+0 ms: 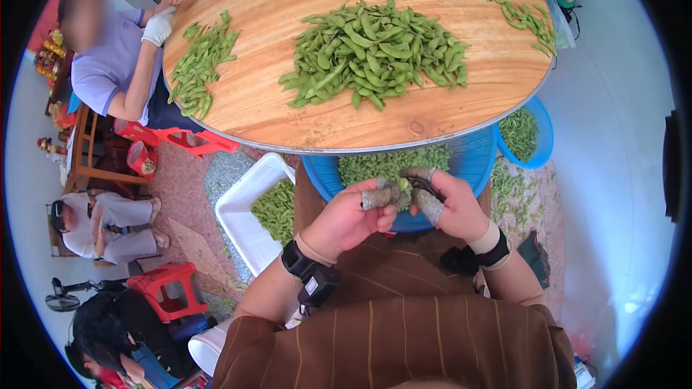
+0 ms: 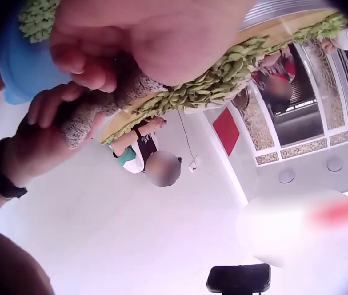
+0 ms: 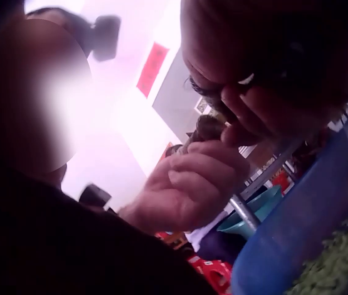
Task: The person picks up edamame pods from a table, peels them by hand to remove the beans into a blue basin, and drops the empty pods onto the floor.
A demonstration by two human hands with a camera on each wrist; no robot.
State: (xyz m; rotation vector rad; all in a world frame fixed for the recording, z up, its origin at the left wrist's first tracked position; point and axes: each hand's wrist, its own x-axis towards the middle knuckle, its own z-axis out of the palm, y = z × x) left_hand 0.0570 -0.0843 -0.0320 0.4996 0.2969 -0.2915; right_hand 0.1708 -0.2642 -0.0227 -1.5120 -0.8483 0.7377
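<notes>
In the head view both hands meet over a blue basin (image 1: pixel 472 166) of loose green beans (image 1: pixel 382 162). My left hand (image 1: pixel 353 212) and right hand (image 1: pixel 461 205) pinch a small green bean pod (image 1: pixel 405 186) between their fingertips. Grey wraps cover the thumb and some fingers of each hand. Dark material shows among the right fingers; its kind is unclear. From the left wrist, the left hand (image 2: pixel 155 37) looms close, with the right hand (image 2: pixel 44 144) beside it. In the dim right wrist view, the two hands' fingertips come together, the pod being hidden.
A round wooden table (image 1: pixel 245 101) bears a big heap of pods (image 1: pixel 375 50) and smaller piles near its edge. At left stands a white crate (image 1: pixel 234 205) of pods; at right, a smaller blue basin (image 1: pixel 546 133). Red stools (image 1: pixel 169 288) and several people surround the table and room.
</notes>
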